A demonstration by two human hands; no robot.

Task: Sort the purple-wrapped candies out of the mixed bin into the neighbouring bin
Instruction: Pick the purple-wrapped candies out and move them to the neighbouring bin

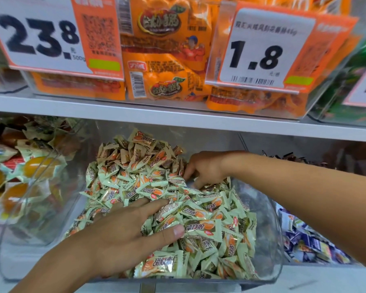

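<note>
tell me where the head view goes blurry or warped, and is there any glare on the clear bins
Head view: the white price tag reading 23.8 at top left and the far right edge smear with blur; the grey shelf edge slants, hinting at wide-angle warp; the pale green candy wrappers stay sharp; faint glare streaks the clear plastic middle bin.

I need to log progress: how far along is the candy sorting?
Done: purple candies already lie in the right bin. In hand: left hand presses flat on the pale green pile; right hand digs at its back. Left: cannot tell, no purple shows in the pile.
</note>
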